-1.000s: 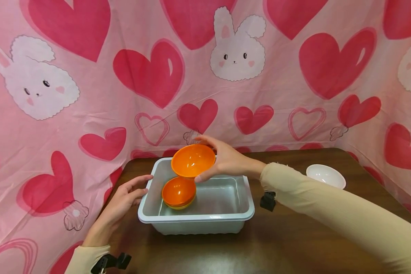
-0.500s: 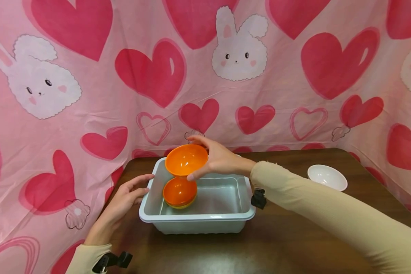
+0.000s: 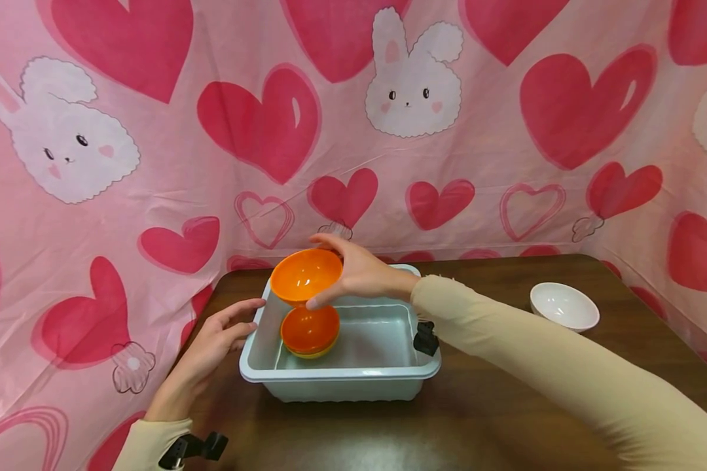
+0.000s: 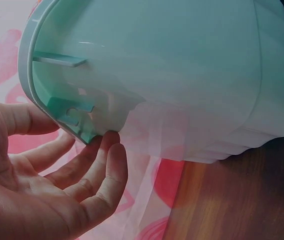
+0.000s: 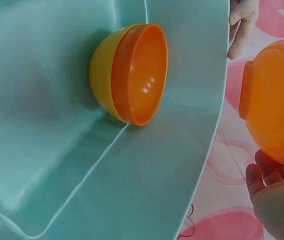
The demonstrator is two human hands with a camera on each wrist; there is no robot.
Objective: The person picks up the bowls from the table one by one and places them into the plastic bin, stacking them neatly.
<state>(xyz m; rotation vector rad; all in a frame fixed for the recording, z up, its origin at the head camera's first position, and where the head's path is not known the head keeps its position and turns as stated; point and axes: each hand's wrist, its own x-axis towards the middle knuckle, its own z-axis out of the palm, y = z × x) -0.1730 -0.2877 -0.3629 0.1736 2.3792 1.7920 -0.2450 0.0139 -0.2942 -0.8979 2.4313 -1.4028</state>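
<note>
My right hand (image 3: 359, 271) grips an orange bowl (image 3: 305, 276) by its right side, thumb near and fingers beyond it. It hangs over the left rear of a pale grey plastic basin (image 3: 342, 374), apart from the bowls beneath. Inside the basin, at the left, another orange bowl (image 5: 149, 75) sits nested in a yellow bowl (image 5: 102, 75), both tilted in the right wrist view. At the basin's left rim my left hand (image 4: 57, 175) holds the edge, its fingertips curving under the lip.
A white bowl (image 3: 564, 306) stands at the right on the dark wooden table (image 3: 483, 399). Pink cloth (image 3: 477, 144) with hearts and rabbits hangs behind the table and at its sides.
My right hand has moved left with the orange bowl, over the basin's left rear corner. The left hand and the nested bowls have stayed put.
</note>
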